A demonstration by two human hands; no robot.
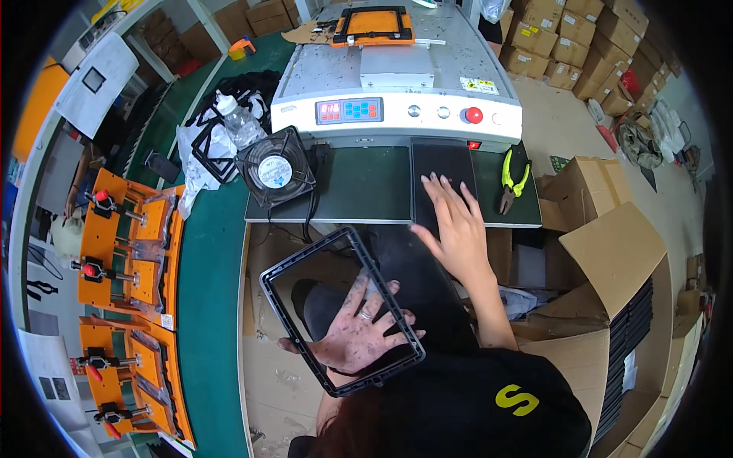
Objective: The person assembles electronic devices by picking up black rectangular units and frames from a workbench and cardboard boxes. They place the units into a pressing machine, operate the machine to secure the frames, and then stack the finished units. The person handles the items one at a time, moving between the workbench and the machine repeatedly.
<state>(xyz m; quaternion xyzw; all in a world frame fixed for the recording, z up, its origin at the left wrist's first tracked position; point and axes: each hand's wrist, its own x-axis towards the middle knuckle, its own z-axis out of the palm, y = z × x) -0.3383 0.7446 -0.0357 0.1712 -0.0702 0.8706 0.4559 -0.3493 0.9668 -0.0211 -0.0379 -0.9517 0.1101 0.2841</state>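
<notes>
My left hand point(357, 340) is palm up with its fingers spread, holding a black rectangular frame point(307, 252) with a seemingly see-through middle. The thumb lies outside one long side, and the fingertips reach past the opposite side. The frame is tilted over my lap, below the bench edge. My right hand point(460, 233) lies flat, fingers stretched, on a dark flat rectangular piece point(443, 158) at the bench's front edge. Pliers with yellow-green handles point(508, 195) lie to the right of it.
A grey-white machine point(298, 114) with buttons stands behind the bench point(359, 187), bearing an orange fixture point(372, 34). To the left are a fan point(276, 169), a clear bottle point(240, 126) and orange clamp fixtures point(107, 259). An open carton point(611, 259) with stacked black pieces stands right.
</notes>
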